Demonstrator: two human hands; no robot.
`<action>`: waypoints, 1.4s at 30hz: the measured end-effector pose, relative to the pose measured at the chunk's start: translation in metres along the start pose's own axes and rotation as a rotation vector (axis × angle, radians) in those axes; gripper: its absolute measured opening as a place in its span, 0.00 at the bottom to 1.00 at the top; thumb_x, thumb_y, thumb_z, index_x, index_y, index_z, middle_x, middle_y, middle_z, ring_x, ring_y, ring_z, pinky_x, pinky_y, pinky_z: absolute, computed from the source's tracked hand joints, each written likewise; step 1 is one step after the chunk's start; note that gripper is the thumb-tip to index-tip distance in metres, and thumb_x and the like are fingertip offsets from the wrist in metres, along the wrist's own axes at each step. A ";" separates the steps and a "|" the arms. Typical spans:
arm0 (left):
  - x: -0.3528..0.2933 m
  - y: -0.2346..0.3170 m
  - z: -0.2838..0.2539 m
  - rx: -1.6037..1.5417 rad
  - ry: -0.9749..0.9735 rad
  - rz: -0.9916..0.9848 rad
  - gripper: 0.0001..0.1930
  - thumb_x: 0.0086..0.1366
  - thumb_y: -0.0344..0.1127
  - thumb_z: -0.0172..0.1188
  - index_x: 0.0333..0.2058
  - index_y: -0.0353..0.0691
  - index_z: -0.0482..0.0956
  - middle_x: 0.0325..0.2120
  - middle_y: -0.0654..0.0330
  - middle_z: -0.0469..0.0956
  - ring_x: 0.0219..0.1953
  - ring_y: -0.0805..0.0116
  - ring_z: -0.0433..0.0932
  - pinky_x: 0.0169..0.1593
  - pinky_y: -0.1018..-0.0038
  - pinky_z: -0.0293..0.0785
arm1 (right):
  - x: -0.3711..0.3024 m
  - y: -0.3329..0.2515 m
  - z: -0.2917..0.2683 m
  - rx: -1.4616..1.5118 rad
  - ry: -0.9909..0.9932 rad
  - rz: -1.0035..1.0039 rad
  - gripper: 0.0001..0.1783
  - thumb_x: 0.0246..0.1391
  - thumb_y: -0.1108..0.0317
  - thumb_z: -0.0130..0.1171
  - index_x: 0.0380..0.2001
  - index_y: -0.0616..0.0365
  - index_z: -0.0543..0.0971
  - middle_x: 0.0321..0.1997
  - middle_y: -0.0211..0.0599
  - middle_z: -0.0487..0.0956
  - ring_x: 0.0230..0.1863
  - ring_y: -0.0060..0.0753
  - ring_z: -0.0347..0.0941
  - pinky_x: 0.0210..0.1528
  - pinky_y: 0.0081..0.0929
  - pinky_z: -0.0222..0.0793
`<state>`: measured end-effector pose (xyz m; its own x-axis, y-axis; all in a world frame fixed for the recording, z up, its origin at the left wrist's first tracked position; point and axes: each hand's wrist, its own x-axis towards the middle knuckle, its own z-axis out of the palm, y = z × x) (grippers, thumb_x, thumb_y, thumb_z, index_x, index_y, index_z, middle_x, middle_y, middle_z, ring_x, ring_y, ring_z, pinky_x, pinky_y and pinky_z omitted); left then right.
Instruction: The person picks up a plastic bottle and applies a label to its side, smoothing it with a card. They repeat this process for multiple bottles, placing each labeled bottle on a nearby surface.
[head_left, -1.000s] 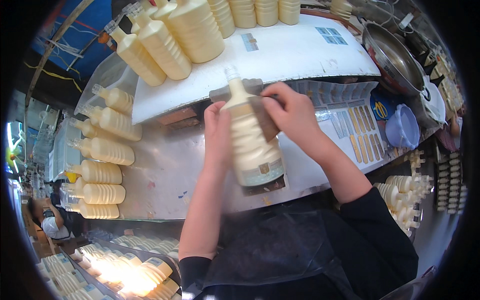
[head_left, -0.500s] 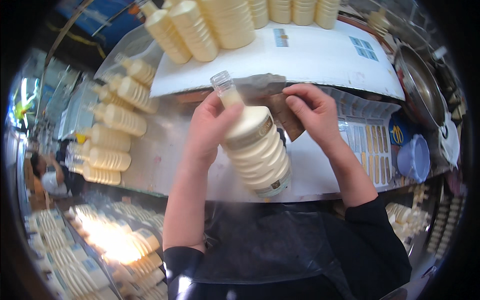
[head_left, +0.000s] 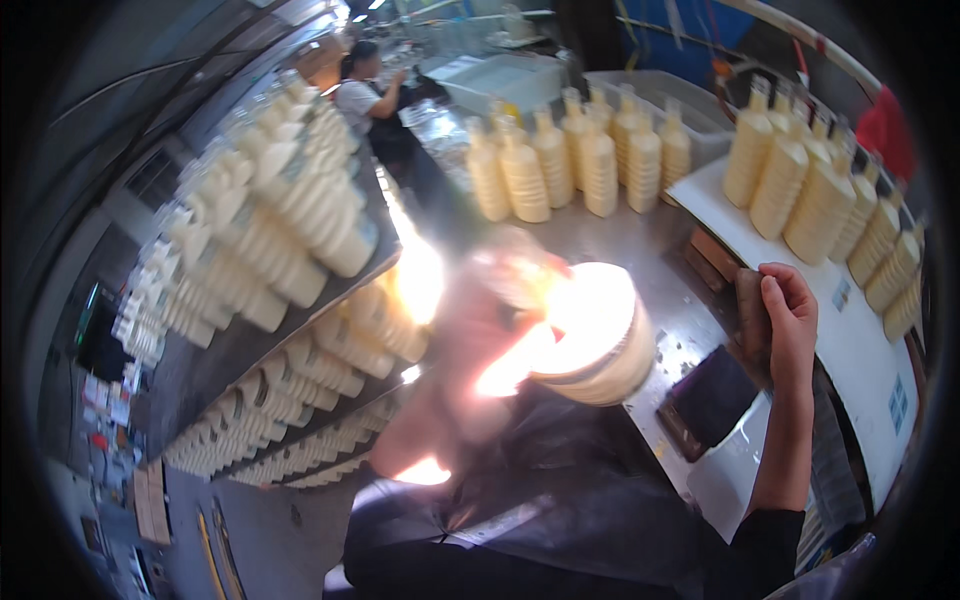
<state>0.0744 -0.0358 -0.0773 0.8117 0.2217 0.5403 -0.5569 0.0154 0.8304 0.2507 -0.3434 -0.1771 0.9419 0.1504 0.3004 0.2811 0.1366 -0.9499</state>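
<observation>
My left hand is blurred and washed out by strong light, and it is closed around a cream-coloured ribbed bottle. The bottle is tilted, its neck toward my hand and its base to the right, over the bench's near edge. Glare hides most of its label and shoulder. At the right, the fingers of my right hand are pinched at the edge of a grey-brown cloth-like strip. A dark flat rectangular thing, like a phone, lies on the bench below that strip.
Upright cream bottles crowd the bench's far side, and more stand on a white board at the right. To the left, a tiered rack holds rows of bottles. Another person stands at the far left beside a pale bin.
My view has swung left, bringing the rack and the other person into fuller sight. The bottle, still in my left hand, has come left into bright light. My right hand stays at the strip.
</observation>
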 end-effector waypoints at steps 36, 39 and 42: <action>0.000 0.223 -0.421 1.518 1.027 0.135 0.25 0.65 0.53 0.69 0.49 0.37 0.83 0.30 0.60 0.82 0.33 0.69 0.78 0.42 0.71 0.73 | 0.035 0.038 0.033 -0.223 -0.107 0.168 0.09 0.68 0.66 0.60 0.45 0.59 0.83 0.38 0.23 0.81 0.39 0.13 0.73 0.41 0.14 0.68; -0.005 0.228 -0.467 1.425 0.973 0.287 0.31 0.66 0.52 0.69 0.61 0.41 0.76 0.39 0.54 0.83 0.41 0.62 0.81 0.50 0.70 0.75 | 0.029 0.043 0.036 -0.239 -0.077 0.147 0.10 0.68 0.66 0.61 0.46 0.60 0.83 0.39 0.26 0.82 0.41 0.16 0.74 0.44 0.16 0.70; -0.011 0.234 -0.356 1.937 1.167 0.511 0.32 0.68 0.51 0.67 0.65 0.41 0.73 0.56 0.52 0.79 0.55 0.56 0.78 0.58 0.66 0.74 | 0.023 0.034 0.034 -0.211 -0.058 0.171 0.12 0.68 0.63 0.60 0.47 0.59 0.84 0.40 0.26 0.82 0.41 0.18 0.74 0.45 0.18 0.71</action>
<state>-0.1271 0.3127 0.0629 -0.0939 0.1808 0.9790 0.7241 -0.6625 0.1918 0.2757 -0.3017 -0.1991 0.9686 0.2101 0.1332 0.1570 -0.1013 -0.9824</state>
